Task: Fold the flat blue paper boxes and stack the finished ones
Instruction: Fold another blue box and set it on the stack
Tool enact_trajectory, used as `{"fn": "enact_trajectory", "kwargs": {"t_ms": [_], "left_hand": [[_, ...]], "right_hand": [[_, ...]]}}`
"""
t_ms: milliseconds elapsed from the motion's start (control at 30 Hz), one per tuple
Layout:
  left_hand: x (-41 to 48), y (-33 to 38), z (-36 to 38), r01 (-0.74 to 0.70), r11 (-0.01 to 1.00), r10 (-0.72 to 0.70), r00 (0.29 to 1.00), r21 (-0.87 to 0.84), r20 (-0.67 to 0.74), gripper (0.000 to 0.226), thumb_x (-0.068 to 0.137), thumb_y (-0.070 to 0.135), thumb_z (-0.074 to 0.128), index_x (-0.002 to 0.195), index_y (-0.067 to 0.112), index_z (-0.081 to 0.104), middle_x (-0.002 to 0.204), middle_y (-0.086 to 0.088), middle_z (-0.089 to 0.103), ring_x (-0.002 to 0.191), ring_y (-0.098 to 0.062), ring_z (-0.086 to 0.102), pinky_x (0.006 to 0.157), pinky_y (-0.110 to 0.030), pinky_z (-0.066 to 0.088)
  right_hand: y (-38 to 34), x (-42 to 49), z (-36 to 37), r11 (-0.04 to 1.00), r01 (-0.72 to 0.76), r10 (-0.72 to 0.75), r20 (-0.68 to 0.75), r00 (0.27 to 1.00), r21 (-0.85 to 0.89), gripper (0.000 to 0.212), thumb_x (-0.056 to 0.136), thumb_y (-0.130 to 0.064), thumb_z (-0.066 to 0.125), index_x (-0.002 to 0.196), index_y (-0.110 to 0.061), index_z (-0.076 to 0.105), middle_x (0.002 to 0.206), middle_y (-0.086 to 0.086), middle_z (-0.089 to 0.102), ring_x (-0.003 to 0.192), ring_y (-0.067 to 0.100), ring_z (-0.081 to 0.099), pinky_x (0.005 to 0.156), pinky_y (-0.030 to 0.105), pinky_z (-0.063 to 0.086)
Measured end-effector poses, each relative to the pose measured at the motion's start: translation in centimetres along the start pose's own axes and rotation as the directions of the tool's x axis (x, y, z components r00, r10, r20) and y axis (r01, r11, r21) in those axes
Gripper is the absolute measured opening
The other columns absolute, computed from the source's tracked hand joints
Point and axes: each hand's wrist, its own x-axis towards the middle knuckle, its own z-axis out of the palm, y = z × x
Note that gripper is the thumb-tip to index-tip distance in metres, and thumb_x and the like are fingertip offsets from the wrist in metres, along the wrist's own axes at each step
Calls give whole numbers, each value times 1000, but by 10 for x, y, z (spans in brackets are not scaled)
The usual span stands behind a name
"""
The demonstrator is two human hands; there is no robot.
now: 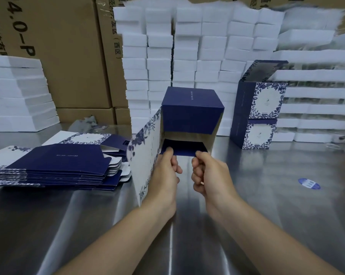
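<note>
While tucking, holds box [191, 114] open end nearward for access; pinches flap [184, 149] with left hand [165, 171] and right hand [208, 172], fingers curled; flats [58, 165] left, stack [259, 116] right.

You are in a packing workshop. Steel worktop [267, 205]; brown shipping cartons [68, 56] stacked behind; white foam blocks [187, 46] piled in columns; flat box blanks [58, 165] heaped at your left; 2 folded boxes [267, 100] stacked right.
</note>
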Motion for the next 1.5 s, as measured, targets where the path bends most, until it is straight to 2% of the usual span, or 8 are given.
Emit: {"fn": "enact_trajectory", "kwargs": {"t_ms": [267, 433, 700, 900, 1100, 1233, 1367, 1500], "left_hand": [[2, -2, -3, -17, 1000, 17, 998, 10, 53, 40, 101, 49, 61, 73, 24, 50, 59, 9, 45, 63, -12, 48, 65, -32, 37], [4, -2, 1, 22, 999, -18, 994, -38, 106, 41, 104, 32, 63, 65, 21, 52, 55, 7, 44, 55, -11, 47, 53, -26, 34], [-1, -1, -3, -148, 974, 69, 914, 171, 400, 36, 94, 53, 73, 102, 17, 76, 78, 8, 69, 75, -4, 62, 75, -28, 47], [9, -4, -12, -106, 957, 58, 982, 272, 181, 48, 88, 41, 84, 51, 27, 56, 61, 3, 54, 63, -11, 52, 68, -32, 39], [24, 12, -22, -153, 987, 157, 981, 50, -115, 12, 105, 16, 49, 109, 20, 60, 112, -7, 69, 89, -17, 65, 70, -33, 46], [25, 27, -27, -335, 942, 333, 940, 19, 76, 50, 82, 15, 51, 126, 35, 64, 126, 7, 63, 109, -10, 61, 87, -29, 49], [16, 23, -20, -451, 886, 405, 866, 108, 295, 43, 77, 21, 52, 112, 27, 75, 108, 11, 77, 106, -11, 67, 94, -35, 49], [15, 12, -20, -448, 883, 401, 874, 137, 275, 43, 88, 44, 63, 129, 31, 68, 126, 10, 73, 121, -12, 64, 104, -40, 49]], "right_hand": [[-1, 3, 0, 998, 60, -60, -44, 997, 1, 41, 103, -22, 56, 62, -18, 53, 53, -3, 37, 44, 11, 33, 40, 20, 29], [-1, 4, -2, 999, 33, -33, -13, 999, -16, 36, 99, -24, 59, 63, -19, 55, 55, -1, 39, 44, 12, 35, 41, 21, 30], [-15, 11, -10, 996, 85, -84, -45, 995, 36, 31, 102, -25, 62, 73, -16, 59, 52, -4, 44, 43, 10, 41, 40, 20, 34], [-37, 20, -29, 986, 154, -148, -93, 985, 59, 36, 96, -27, 65, 63, -20, 51, 52, -5, 31, 43, 13, 30, 40, 21, 25], [-46, 23, -41, 987, 154, -149, -111, 983, 41, 43, 90, -24, 65, 52, -26, 43, 56, -4, 25, 47, 14, 19, 43, 25, 16], [-47, 27, -45, 988, 151, -149, -81, 986, 29, 44, 89, -24, 67, 57, -27, 37, 60, -4, 26, 50, 16, 17, 46, 28, 13], [-41, 31, -41, 988, 149, -150, -29, 988, -45, 46, 93, -25, 67, 50, -25, 52, 55, -7, 36, 47, 11, 35, 40, 20, 28], [-37, 35, -41, 980, 182, -182, 18, 983, -74, 26, 98, -33, 64, 74, -24, 70, 65, -9, 53, 57, 8, 50, 51, 22, 43]]}}
